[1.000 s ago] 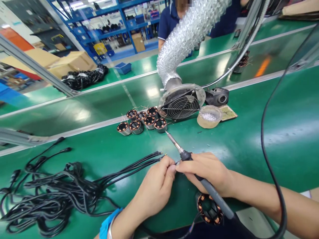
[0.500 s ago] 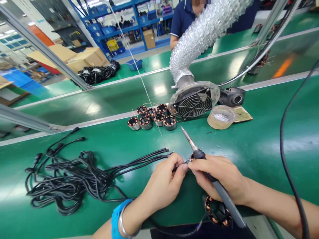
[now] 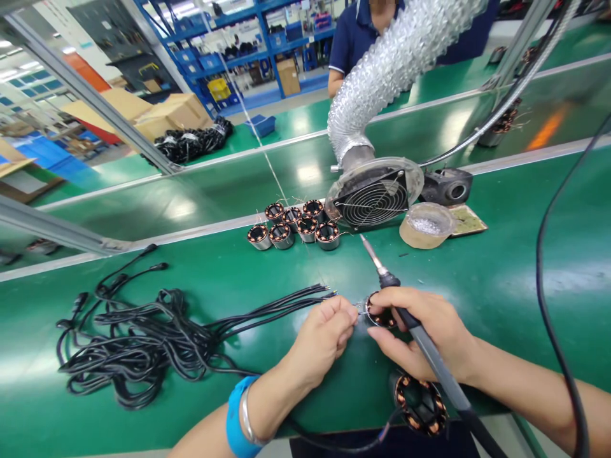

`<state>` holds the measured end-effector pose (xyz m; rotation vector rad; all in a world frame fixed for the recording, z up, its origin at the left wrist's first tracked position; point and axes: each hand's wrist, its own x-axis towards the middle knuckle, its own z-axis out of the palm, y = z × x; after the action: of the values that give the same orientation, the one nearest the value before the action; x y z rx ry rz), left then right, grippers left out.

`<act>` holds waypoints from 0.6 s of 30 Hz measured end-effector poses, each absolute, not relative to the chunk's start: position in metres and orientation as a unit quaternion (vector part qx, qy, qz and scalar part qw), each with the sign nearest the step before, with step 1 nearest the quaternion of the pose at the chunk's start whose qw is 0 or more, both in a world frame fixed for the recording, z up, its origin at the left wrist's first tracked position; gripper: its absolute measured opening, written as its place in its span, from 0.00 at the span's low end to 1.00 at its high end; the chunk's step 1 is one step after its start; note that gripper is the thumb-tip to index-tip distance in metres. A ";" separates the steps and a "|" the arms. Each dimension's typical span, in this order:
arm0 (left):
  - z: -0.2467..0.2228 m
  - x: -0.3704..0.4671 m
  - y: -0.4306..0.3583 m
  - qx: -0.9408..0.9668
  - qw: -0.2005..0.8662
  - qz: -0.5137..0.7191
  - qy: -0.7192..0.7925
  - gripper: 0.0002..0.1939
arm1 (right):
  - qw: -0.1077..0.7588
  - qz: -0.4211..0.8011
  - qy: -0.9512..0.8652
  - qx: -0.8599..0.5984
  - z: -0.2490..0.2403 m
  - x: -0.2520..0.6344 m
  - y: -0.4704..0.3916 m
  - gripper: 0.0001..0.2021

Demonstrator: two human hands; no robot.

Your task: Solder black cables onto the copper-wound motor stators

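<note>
My right hand (image 3: pixel 429 331) holds a soldering iron (image 3: pixel 420 337) across its palm, the tip pointing up and away. Its fingers also rest on a stator (image 3: pixel 382 316) with a silvery rim and copper windings, partly hidden by them. Just left of that rim, my left hand (image 3: pixel 329 331) is closed in a pinch on a thin wire end, mostly covered by the fingertips. Below my right hand, at the bench's front edge, lies another stator (image 3: pixel 420 404) with a dark cable (image 3: pixel 344 445) running to it.
Black cables (image 3: pixel 143 343) lie bundled at left. Several stators (image 3: pixel 293 226) stand by a fan (image 3: pixel 375 200) with a silver duct (image 3: pixel 363 95). Right of it are a tub (image 3: pixel 424 226), a sponge tray (image 3: pixel 465 219) and an iron holder (image 3: pixel 449 186). A person (image 3: pixel 356 38) sits opposite.
My right hand has opened its thumb away from my left fingertips, exposing more of the stator. The soldering iron has shifted slightly right. My left hand stays in a pinch.
</note>
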<state>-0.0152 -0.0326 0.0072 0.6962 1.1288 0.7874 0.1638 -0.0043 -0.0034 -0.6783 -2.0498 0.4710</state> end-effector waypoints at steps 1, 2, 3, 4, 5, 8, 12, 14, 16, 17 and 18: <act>0.007 -0.015 -0.033 0.314 0.710 0.361 0.517 0.21 | 0.435 0.207 -0.833 -0.270 -0.003 0.164 -0.004 0.14; 0.007 -0.014 -0.033 0.317 0.704 0.364 0.521 0.21 | 0.425 0.220 -0.838 -0.262 -0.003 0.164 -0.004 0.14; 0.007 -0.014 -0.033 0.321 0.699 0.365 0.525 0.20 | 0.423 0.225 -0.840 -0.256 -0.004 0.164 -0.004 0.14; 0.008 -0.013 -0.033 0.325 0.694 0.367 0.528 0.20 | 0.428 0.228 -0.836 -0.256 -0.005 0.163 -0.003 0.14; 0.008 -0.013 -0.033 0.329 0.689 0.369 0.531 0.20 | 0.437 0.232 -0.827 -0.267 -0.006 0.162 -0.003 0.14; 0.007 -0.011 -0.031 0.333 0.673 0.376 0.543 0.19 | 0.462 0.252 -0.788 -0.321 -0.008 0.160 0.000 0.14; 0.004 -0.010 -0.028 0.343 0.649 0.387 0.557 0.20 | 0.465 0.233 -0.800 -0.300 -0.009 0.160 0.003 0.14; 0.003 -0.010 -0.028 0.347 0.644 0.386 0.562 0.20 | 0.459 0.236 -0.804 -0.296 -0.007 0.161 0.003 0.14; 0.002 -0.010 -0.029 0.342 0.648 0.383 0.562 0.20 | 0.452 0.245 -0.805 -0.297 -0.004 0.163 0.002 0.15; 0.002 -0.010 -0.029 0.337 0.652 0.383 0.561 0.20 | 0.452 0.243 -0.807 -0.292 -0.001 0.165 0.001 0.15; 0.002 -0.010 -0.030 0.331 0.655 0.384 0.560 0.20 | 0.454 0.240 -0.808 -0.288 0.002 0.167 0.001 0.14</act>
<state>-0.0098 -0.0298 0.0017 0.7503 1.2689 0.8716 0.1671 0.0008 0.0019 -0.7097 -1.9944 0.5923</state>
